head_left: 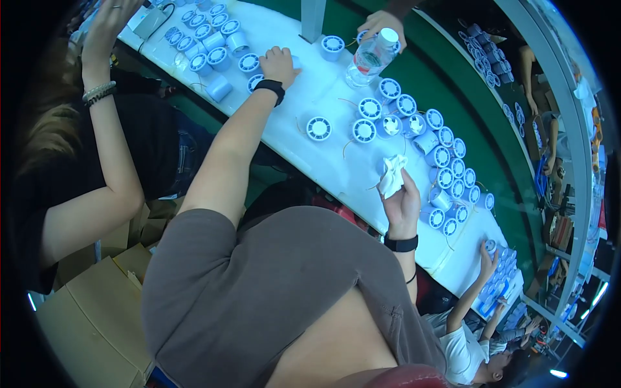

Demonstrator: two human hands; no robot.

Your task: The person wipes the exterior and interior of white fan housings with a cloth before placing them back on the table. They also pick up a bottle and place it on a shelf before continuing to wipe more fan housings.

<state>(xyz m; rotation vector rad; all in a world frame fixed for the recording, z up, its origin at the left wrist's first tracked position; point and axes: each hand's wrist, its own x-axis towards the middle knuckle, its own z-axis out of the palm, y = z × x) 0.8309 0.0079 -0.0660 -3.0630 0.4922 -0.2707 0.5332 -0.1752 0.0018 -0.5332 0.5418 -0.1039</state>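
My left hand (277,67) reaches far across the white table, its fingers curled round a pale cylindrical part (296,62) that is mostly hidden. Beside it stand round housings with slotted faces, one of them a near housing (250,63). Closer to me, my right hand (402,202) grips a crumpled white cloth (392,176) above the table edge; whether a part lies behind the cloth I cannot tell. A single housing (319,129) with a thin wire stands between my hands. Two housings with white crumpled pieces on top, one a stuffed housing (391,126), stand in the right-hand group.
Across the table, another person's hand (388,29) is by a clear bottle (372,59) and a housing. More housings (217,40) crowd the far left. A green conveyor (446,71) runs behind the table (336,158). A person sits close on my left; cardboard boxes (90,317) lie below.
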